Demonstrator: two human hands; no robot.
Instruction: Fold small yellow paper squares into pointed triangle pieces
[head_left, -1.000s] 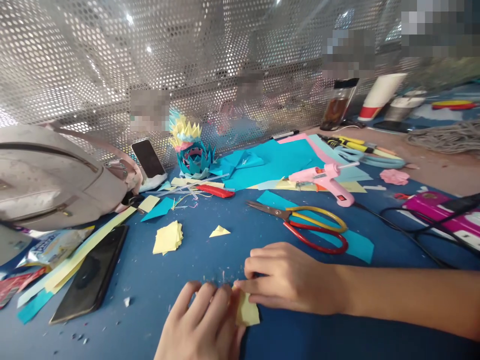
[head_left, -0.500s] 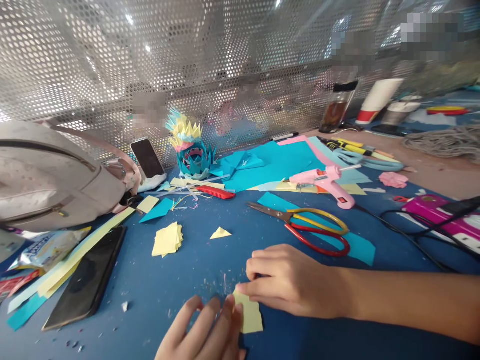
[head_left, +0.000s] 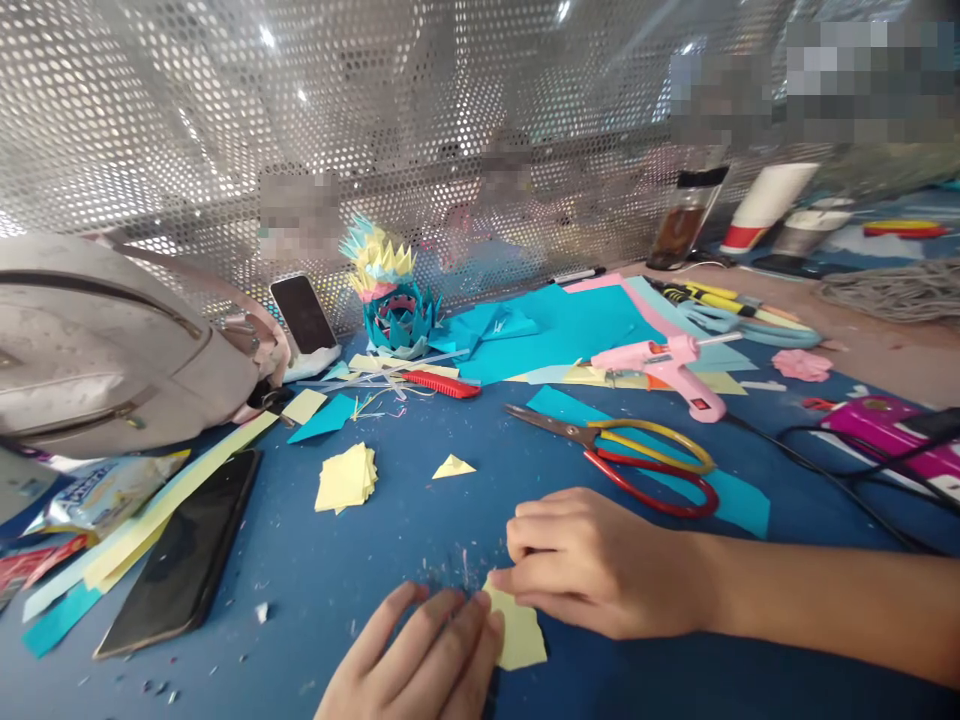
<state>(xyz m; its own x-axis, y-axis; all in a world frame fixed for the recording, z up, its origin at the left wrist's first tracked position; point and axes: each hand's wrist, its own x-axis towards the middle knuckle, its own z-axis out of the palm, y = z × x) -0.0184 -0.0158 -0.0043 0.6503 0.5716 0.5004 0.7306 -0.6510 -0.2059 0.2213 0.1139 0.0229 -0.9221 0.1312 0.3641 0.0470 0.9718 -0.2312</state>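
Note:
A small piece of yellow paper (head_left: 523, 637) lies on the blue tabletop under my hands. My right hand (head_left: 596, 565) is closed, with its thumb and index finger at the paper's upper corner. My left hand (head_left: 416, 655) is curled against the paper's left edge, fingertips pressed on it; the thumb is hidden. Beyond them sits a small folded yellow paper triangle (head_left: 454, 466), with a stack of yellow paper squares (head_left: 346, 477) to its left. Scissors (head_left: 645, 455) with one yellow and one red handle rest past my right hand, partly over a blue paper strip (head_left: 739, 503).
A pink glue gun (head_left: 675, 365), a red cutter (head_left: 441, 384) and blue paper sheets (head_left: 570, 325) lie farther back. A spiky folded-paper model (head_left: 397, 310) stands near the perforated metal panel (head_left: 465, 120). To the left are a black phone (head_left: 180, 555) and a pale backpack (head_left: 112, 340).
The whole view has shifted slightly, so things appear a little farther right. Both hands stay at the yellow paper, and the left fingers now lie closer together along its edge.

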